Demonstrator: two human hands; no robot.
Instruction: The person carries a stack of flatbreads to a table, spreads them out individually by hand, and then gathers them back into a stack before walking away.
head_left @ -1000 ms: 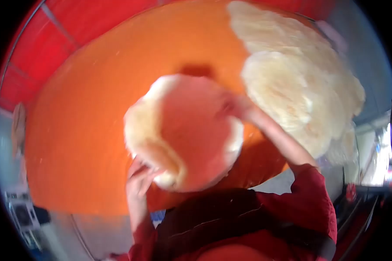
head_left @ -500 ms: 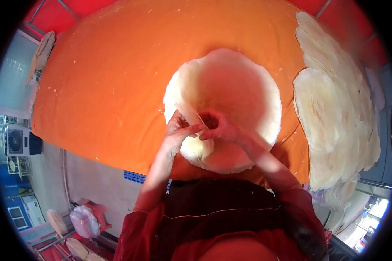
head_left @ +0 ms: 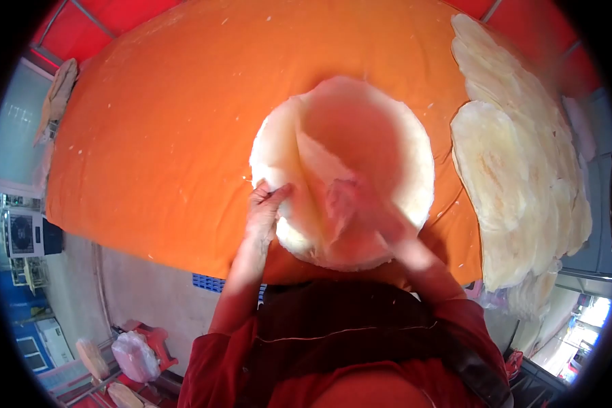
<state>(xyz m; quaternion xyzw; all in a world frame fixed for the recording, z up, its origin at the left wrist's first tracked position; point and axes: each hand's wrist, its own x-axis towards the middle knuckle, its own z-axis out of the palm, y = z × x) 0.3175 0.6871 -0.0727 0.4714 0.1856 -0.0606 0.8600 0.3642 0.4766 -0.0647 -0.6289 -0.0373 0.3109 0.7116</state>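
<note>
A round stack of thin flatbread [head_left: 418, 146] lies on the orange cloth in front of me, partly in reddish shadow. Its top sheet [head_left: 311, 153] is pulled up on the left side, with a crease running from the upper left toward the near edge. My left hand [head_left: 268, 204] is closed at the left rim, thumb and fingers pinching the edge of that sheet. Over the middle of the stack, my right hand [head_left: 350, 207] is beside the sheet's loose edge. Motion smears its fingers, so their grip cannot be made out.
Overlapping oval flatbreads [head_left: 493, 163] cover the right side of the orange cloth [head_left: 163, 136]. More flat pieces [head_left: 60, 95] hang at the far left edge. A blue plastic crate [head_left: 209, 282] shows under the near edge. Bagged flatbread [head_left: 134, 355] rests on a red stool at lower left.
My hands were together at the near left of the stack. Now they are apart: the right has moved right, the left slightly left, and the top sheet is spread wider between them.
</note>
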